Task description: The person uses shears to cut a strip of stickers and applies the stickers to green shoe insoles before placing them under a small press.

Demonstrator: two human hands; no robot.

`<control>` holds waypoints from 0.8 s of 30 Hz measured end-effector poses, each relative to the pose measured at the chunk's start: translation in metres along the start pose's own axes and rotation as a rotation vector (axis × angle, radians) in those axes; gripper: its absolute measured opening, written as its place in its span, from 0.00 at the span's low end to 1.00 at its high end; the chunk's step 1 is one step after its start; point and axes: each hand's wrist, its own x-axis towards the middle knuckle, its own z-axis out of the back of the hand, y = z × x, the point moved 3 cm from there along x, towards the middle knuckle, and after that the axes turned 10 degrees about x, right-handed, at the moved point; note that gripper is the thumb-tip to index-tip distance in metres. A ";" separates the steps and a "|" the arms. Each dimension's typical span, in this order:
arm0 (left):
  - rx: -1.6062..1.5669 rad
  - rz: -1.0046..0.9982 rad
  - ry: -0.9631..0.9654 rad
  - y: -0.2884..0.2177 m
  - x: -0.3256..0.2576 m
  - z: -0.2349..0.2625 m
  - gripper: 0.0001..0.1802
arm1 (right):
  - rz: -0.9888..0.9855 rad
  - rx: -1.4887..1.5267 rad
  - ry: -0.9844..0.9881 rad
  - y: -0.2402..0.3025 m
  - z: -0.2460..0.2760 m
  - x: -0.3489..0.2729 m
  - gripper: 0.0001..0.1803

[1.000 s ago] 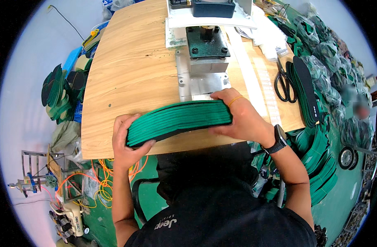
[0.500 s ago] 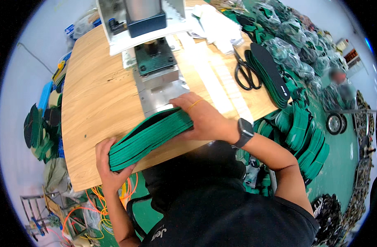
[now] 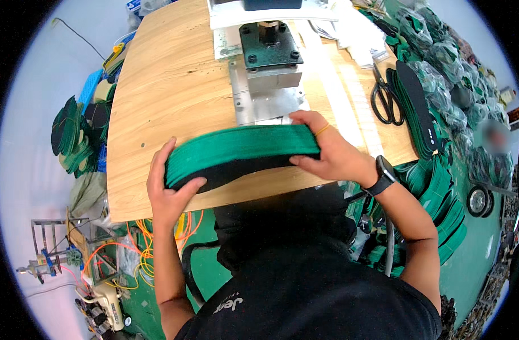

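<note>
Head view: left hand [image 3: 167,190] and right hand [image 3: 329,152] clasp the green insole stack [image 3: 242,152] by its ends

This is a small factory workshop for shoe insoles. A wooden surface [image 3: 168,85] carries a metal press [image 3: 269,62] bolted over a steel plate, with black scissors [image 3: 386,102] lying beside it. Green and black insoles [image 3: 424,107] lie stacked along the right edge, and more piles [image 3: 441,209] cover the green floor [image 3: 469,255] below. Bagged bundles [image 3: 441,56] sit further right. To the left, more cut insoles [image 3: 72,136] are heaped in crates. Orange cables [image 3: 140,249] trail across the floor near a sewing machine [image 3: 109,309] and a metal frame [image 3: 49,243].
</note>
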 end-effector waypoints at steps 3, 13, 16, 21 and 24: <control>-0.245 0.216 0.078 -0.001 -0.001 0.007 0.34 | -0.271 0.210 -0.034 0.007 0.006 0.000 0.28; -0.327 0.248 0.096 0.021 0.005 -0.005 0.32 | -0.238 0.085 -0.299 -0.014 0.009 -0.015 0.31; -0.319 0.200 0.155 0.018 0.006 -0.013 0.37 | -0.305 0.246 -0.215 -0.022 -0.008 -0.025 0.39; -0.325 0.149 0.176 0.020 0.006 -0.015 0.40 | -0.221 0.400 -0.208 -0.014 -0.013 -0.021 0.41; -0.239 0.095 0.194 0.016 0.006 -0.009 0.42 | -0.174 0.294 -0.178 -0.004 -0.012 -0.022 0.45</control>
